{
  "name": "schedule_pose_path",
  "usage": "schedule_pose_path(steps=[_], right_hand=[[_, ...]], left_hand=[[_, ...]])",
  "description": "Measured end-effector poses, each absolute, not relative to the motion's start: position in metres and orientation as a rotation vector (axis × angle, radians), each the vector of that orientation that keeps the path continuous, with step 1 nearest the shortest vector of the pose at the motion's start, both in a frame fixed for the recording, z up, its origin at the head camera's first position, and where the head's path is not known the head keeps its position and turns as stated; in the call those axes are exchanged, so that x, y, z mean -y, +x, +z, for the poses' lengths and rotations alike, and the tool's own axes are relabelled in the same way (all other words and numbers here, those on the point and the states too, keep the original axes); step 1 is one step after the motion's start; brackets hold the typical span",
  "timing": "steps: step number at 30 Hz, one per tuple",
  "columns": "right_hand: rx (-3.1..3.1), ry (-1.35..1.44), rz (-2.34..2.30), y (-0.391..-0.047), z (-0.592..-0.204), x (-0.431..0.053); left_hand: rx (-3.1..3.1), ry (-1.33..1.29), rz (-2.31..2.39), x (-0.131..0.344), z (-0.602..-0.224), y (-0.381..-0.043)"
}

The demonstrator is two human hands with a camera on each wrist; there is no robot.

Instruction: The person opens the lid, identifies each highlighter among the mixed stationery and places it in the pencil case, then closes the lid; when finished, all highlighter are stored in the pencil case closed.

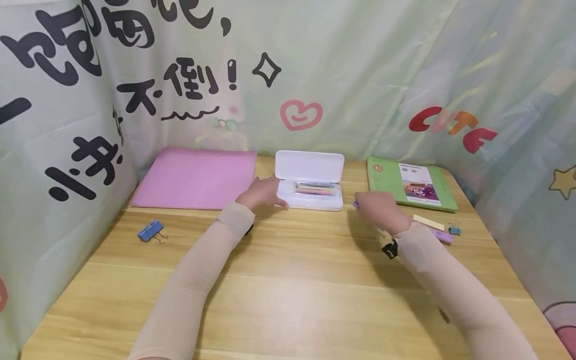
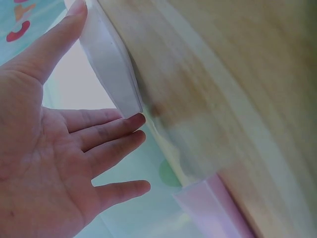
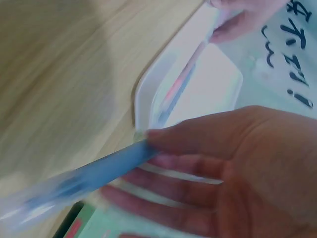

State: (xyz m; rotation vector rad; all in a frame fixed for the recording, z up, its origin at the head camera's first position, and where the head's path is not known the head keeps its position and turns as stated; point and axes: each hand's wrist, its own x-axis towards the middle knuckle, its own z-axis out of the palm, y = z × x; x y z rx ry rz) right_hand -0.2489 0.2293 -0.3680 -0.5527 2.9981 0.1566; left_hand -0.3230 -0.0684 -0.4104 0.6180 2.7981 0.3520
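Note:
A white pencil case lies with its lid raised at the back middle, holding several pens. My left hand is at its left end. In the left wrist view, the thumb touches one edge of the case and straight fingertips meet its corner. To the right of the case, my right hand is above the table. Between its thumb and fingers it pinches a blue pen with a clear, whitish end, somewhat blurred. The hand mostly hides this pen in the head view.
A pink folder lies at the back left, with a blue binder clip in front. At the back right is a green book. Near my right wrist lie a cream strip, a purple item and a teal binder clip.

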Motion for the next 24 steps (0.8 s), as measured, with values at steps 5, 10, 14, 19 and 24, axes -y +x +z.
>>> schedule_pose_path(steps=[5, 10, 14, 19, 24], right_hand=[[-3.122, -0.808, 0.147, -0.276, -0.373, -0.195], [-3.196, -1.067, 0.222, -0.297, -0.380, -0.167], [-3.232, -1.164, 0.263, -0.309, -0.387, -0.149], [-3.276, -1.224, 0.311, -0.319, -0.397, -0.135], [-3.320, -1.280, 0.335, -0.322, -0.404, -0.126]], left_hand=[[-2.820, 0.594, 0.324, 0.068, -0.410, -0.322], [-2.823, 0.585, 0.305, 0.066, -0.411, -0.320], [-2.834, 0.588, 0.296, 0.065, -0.414, -0.320], [-2.851, 0.614, 0.331, 0.065, -0.418, -0.323], [-2.854, 0.609, 0.340, 0.068, -0.418, -0.326]])
